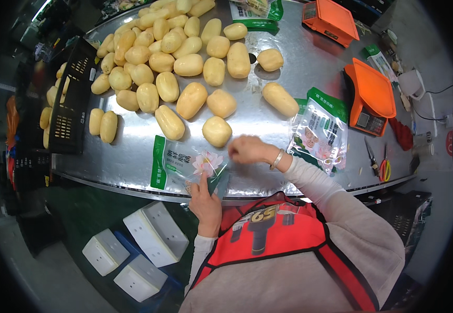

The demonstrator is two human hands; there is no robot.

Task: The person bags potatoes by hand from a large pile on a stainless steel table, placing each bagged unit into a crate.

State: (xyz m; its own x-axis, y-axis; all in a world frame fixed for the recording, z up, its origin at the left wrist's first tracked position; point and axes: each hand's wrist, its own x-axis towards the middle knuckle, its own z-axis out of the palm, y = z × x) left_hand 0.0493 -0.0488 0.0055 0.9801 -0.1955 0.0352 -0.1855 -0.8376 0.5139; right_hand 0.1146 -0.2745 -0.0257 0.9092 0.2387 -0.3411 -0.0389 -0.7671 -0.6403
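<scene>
A clear plastic lotus-root bag with a green band (179, 162) lies flat at the near edge of the steel table. My left hand (207, 205) touches its lower right part with a finger extended. Just right of the bag, above the table, my right hand (248, 150) has its fingers curled; whether it holds anything cannot be told. Peeled lotus root sections (148, 64) are heaped at the upper left, and one round piece (217, 131) sits just beyond the bag. More printed bags (320, 129) lie to the right of my right hand.
Two orange digital scales (371, 92) (330, 21) stand on the right. A knife (371, 156) and scissors with red and yellow handles (385, 168) lie near the right edge. A black crate (70, 98) holds lotus root at left. White plastic containers (158, 234) are below the table.
</scene>
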